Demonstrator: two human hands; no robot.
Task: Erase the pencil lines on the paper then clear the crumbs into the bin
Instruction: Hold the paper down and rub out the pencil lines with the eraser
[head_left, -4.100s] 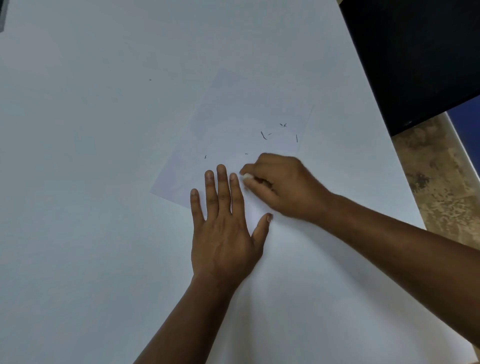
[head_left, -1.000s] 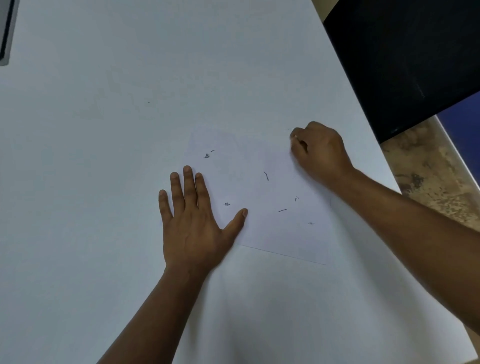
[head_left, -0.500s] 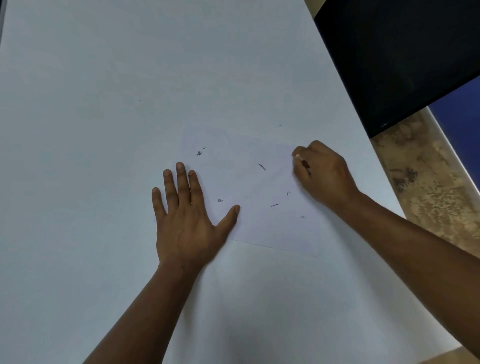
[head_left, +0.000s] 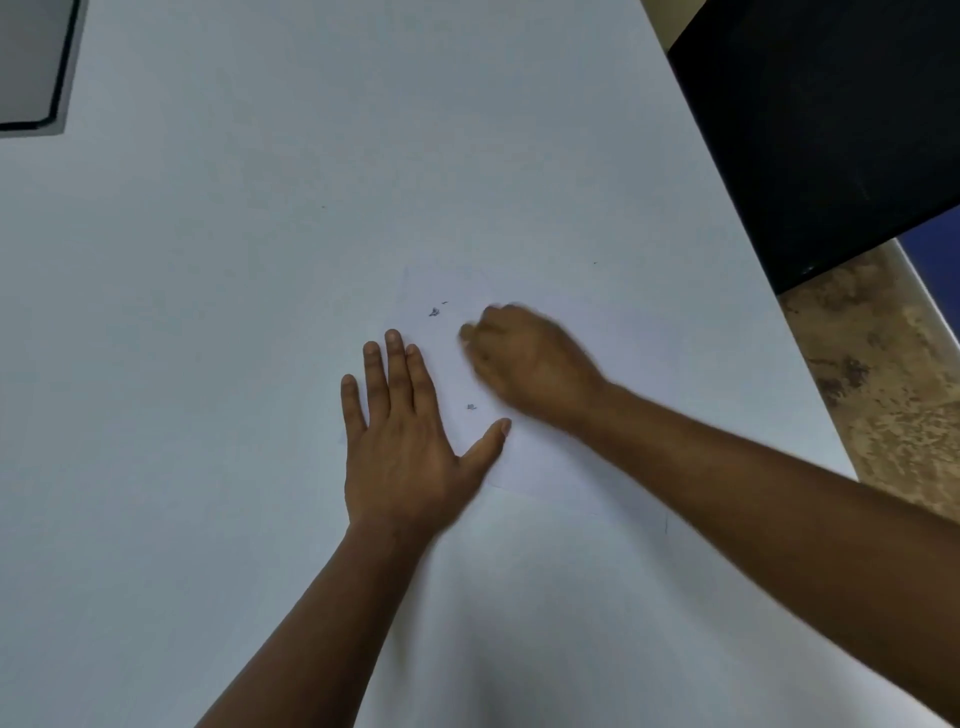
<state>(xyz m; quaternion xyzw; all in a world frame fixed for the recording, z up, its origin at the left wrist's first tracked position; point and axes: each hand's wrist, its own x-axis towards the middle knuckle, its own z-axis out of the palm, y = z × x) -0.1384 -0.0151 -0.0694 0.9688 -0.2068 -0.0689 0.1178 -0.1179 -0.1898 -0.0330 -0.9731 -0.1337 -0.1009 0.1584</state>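
A white sheet of paper (head_left: 519, 460) lies on the white table (head_left: 208, 364), its edges faint. My left hand (head_left: 405, 431) presses flat on the sheet's left part, fingers straight and thumb spread. My right hand (head_left: 524, 358) is over the middle of the sheet, blurred by motion, fingers curled as around the small eraser seen earlier; the eraser itself does not show. Dark eraser crumbs (head_left: 434, 312) lie just beyond my right hand, and another crumb (head_left: 471, 407) sits between the two hands. No pencil lines are legible.
A grey flat item with a black rim (head_left: 31, 62) lies at the table's far left corner. A black panel (head_left: 831, 130) stands past the table's right edge, with brown speckled floor (head_left: 893, 389) below it. No bin is in view.
My right hand swept left from the paper's right edge to its middle, close to my left hand. The crumbs seen mid-sheet no longer show. My left hand stayed put.
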